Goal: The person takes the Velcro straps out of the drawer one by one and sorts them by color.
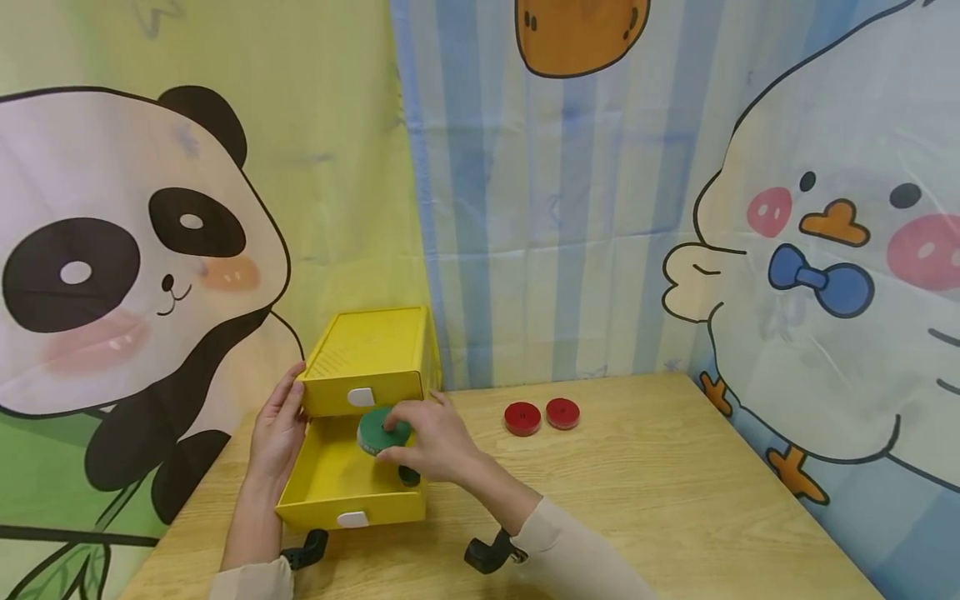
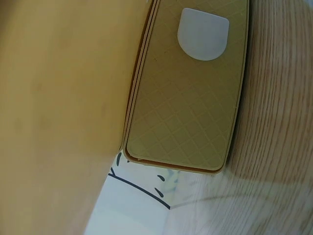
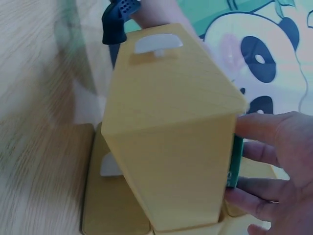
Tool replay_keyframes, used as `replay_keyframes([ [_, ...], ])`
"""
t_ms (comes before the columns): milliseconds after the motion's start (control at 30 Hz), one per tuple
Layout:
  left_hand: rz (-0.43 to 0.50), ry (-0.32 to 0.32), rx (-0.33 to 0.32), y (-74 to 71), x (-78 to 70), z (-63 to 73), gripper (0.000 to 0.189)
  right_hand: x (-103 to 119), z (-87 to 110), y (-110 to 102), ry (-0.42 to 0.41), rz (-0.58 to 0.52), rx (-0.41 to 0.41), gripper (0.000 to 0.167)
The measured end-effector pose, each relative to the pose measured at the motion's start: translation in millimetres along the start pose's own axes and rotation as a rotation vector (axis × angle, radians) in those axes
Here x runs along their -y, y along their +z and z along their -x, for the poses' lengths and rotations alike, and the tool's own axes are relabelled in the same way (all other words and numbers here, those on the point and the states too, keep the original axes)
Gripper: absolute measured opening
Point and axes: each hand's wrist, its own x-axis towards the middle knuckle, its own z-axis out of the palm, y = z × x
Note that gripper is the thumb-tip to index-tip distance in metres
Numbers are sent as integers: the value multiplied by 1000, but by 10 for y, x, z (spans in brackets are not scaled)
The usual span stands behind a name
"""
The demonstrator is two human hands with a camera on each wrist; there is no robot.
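Note:
A yellow two-drawer box (image 1: 375, 342) stands on the table, its lower drawer (image 1: 330, 458) pulled out. Over that drawer my right hand (image 1: 438, 437) pinches a flat round green spool (image 1: 375, 433) between thumb and fingers. The right wrist view shows the green spool (image 3: 235, 161) edge-on, partly hidden behind the drawer wall. A small dark round thing (image 1: 408, 476) shows inside the drawer under the hand. My left hand (image 1: 273, 433) rests along the box's left side with its fingers extended; the left wrist view shows only the yellow box and a white handle (image 2: 203, 34).
Two red spools (image 1: 522, 418) lie side by side on the wooden table (image 1: 637, 483), right of the box. A curtain (image 1: 555, 250) with cartoon figures hangs behind the table. Black wrist straps (image 1: 489, 552) are near both cuffs.

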Motion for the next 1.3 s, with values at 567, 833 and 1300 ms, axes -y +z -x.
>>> replay_keyframes([
  [567,14,-8,7,-26,27,15,60,-242,373,-267,127,-147,-102,27],
  [833,1,-40,-3,5,-15,12,62,-537,470,-307,189,-140,-92,29],
  [1300,20,-52,-19,8,-33,16,61,-1174,626,-430,357,4,-3,31],
])
